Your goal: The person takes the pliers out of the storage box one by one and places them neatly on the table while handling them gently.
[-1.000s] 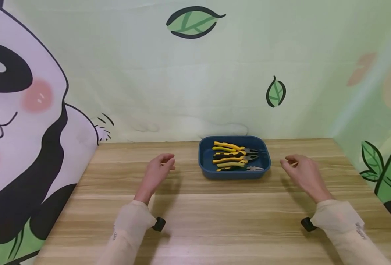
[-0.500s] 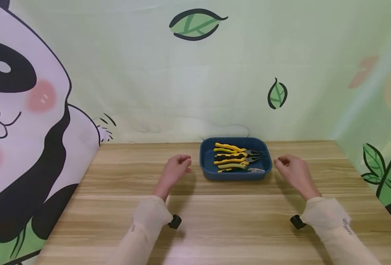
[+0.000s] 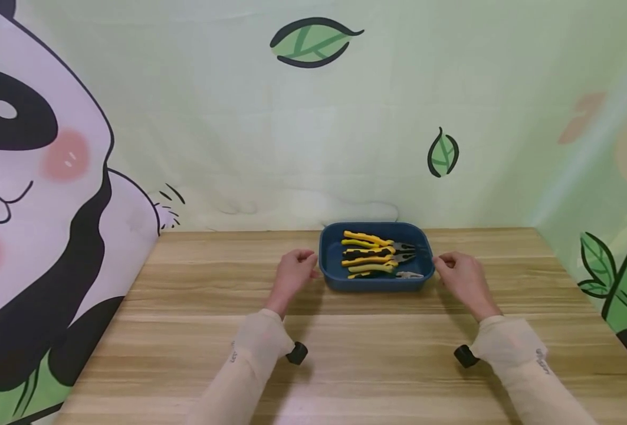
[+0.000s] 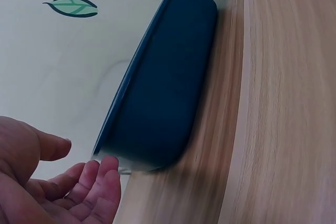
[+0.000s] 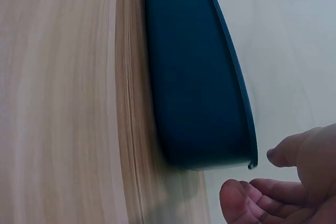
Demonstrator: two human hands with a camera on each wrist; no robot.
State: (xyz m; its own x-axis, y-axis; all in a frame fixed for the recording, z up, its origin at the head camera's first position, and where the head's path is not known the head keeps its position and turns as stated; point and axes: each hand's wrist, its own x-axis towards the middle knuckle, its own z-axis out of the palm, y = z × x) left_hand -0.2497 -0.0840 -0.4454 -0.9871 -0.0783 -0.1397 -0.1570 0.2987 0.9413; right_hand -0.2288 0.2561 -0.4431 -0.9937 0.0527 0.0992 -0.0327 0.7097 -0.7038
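Observation:
A dark blue rectangular box (image 3: pixel 377 284) stands at the back of the table. Inside it lie several pliers (image 3: pixel 368 260) with yellow or yellow-and-black handles, their metal heads pointing right. My left hand (image 3: pixel 294 274) is at the box's left end, thumb apart from the loosely bent fingers. In the left wrist view those fingers (image 4: pixel 107 182) are close to the end wall; whether they touch it I cannot tell. At the right end is my right hand (image 3: pixel 463 282), its thumb and bent fingers (image 5: pixel 236 200) spread around the rim corner without gripping it.
The wooden table (image 3: pixel 377 354) extends in front of the box and to both sides. Close behind the box is a pale green wall cloth (image 3: pixel 228 118) with printed leaves and a panda. Each wrist carries a small black camera (image 3: pixel 297 353).
Both hands have moved inward to the box, the left one rightward and the right one leftward. Box and pliers have kept their place.

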